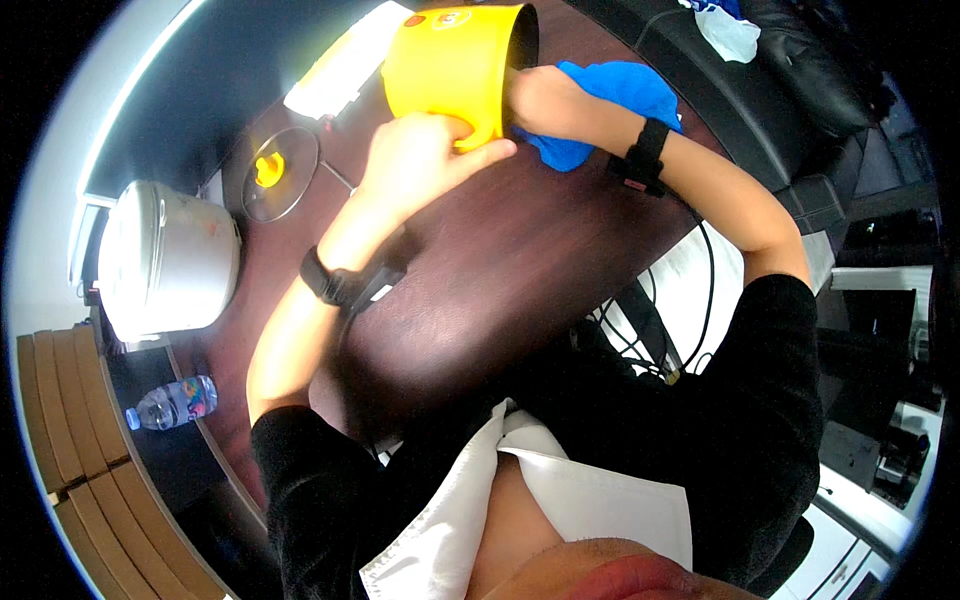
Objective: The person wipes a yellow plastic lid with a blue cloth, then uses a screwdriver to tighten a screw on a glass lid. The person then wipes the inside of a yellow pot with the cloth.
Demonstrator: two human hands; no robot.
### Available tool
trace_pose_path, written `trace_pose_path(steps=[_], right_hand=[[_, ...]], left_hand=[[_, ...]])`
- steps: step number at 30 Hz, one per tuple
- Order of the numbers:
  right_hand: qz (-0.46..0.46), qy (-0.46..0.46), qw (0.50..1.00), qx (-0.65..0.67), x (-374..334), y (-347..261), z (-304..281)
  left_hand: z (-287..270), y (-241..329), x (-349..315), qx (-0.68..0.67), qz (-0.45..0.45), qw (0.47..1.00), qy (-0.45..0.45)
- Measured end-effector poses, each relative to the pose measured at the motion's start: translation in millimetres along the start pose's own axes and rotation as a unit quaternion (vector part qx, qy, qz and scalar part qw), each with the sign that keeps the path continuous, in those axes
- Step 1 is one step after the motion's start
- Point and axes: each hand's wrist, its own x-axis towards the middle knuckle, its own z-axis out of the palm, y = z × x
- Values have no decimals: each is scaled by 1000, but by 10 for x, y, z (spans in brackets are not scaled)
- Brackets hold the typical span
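Note:
A yellow pot (440,75) with a dark inside is tipped on its side, its opening facing right. My left hand (420,160) grips it from the near side, the thumb stretched along the rim and the other fingers against the yellow wall. My right hand (555,103) reaches into the opening; its fingers are hidden by the pot's edge. Beneath and behind that wrist lies a crumpled blue cloth (625,88). Whether my right fingers hold part of it cannot be seen. To the left of the pot, a round glass lid (293,190) with a yellow knob rests on the table.
The dark reddish-brown table (540,260) carries a white pot-bellied appliance (175,260) at the left. A water bottle (178,403) lies by brown cartons (75,410). A bright white and yellow sheet (345,65) is behind the pot. A black sofa (770,90) stands at far right; cables hang nearby.

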Motion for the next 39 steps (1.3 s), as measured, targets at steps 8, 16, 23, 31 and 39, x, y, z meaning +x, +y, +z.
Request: trace_pose_path(steps=[8, 16, 23, 31, 39], right_hand=[[42, 27, 992, -119, 192, -323, -529], [-18, -101, 994, 33, 266, -596, -99], [-65, -84, 988, 116, 334, -732, -252], [-21, 74, 991, -108, 501, -505, -50], [13, -128, 947, 295, 487, -825, -106]], left_hand=[[-752, -38, 22, 76, -47, 996, 2], [-827, -209, 225, -8, -82, 996, -36], [-806, -356, 440, 3, -112, 991, -79], [-877, -544, 425, -110, -96, 977, -153], [-861, -562, 478, -85, -106, 979, -155]])
